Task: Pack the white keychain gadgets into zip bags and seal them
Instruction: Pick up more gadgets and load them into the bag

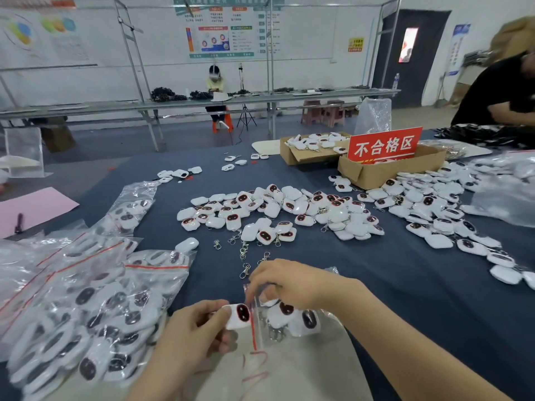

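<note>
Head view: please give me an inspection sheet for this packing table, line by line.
Surface: dark blue table cloth, largely covered.
Job's things: loose white gadgets heaped mid-table; filled bags piled at left; zip bag at the near edge, unsealed, gadgets inside.
Clutter: cardboard boxes, red sign, pink sheet with a pen.
Grippers: left hand grips a single gadget at the bag's mouth; right hand pinches the zip bag's opening.
Cables: nothing seen on this table.
Surroundings: person in black at right; seated person at the far bench.
</note>
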